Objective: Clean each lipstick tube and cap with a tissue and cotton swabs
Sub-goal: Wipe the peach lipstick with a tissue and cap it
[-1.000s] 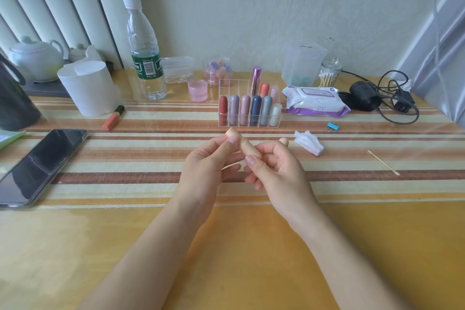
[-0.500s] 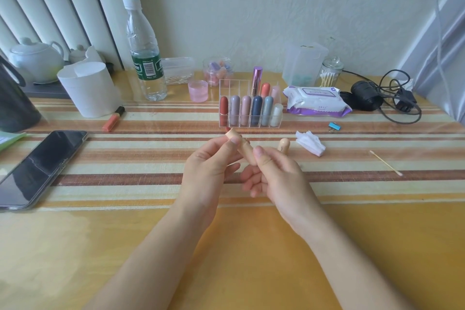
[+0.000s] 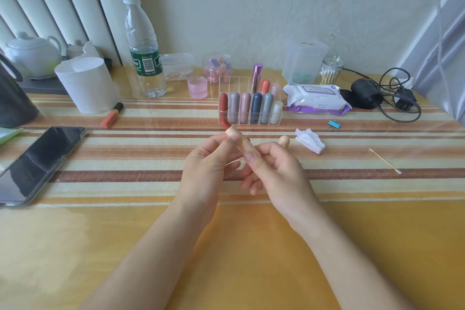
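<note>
Lipstick tube pinched at its upper end between left hand thumb and forefinger, at its lower end between right hand thumb and forefinger. Tilted, red tip poking out beyond the left fingertips. Cap upright just past the right fingers, untouched. Tissue near, swab well off to their right.

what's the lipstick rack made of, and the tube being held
The rack: clear rigid plastic, likely acrylic, glossy; the lipsticks show through its walls. The tube: beige with a soft matte look and no metallic glint, probably plastic.
</note>
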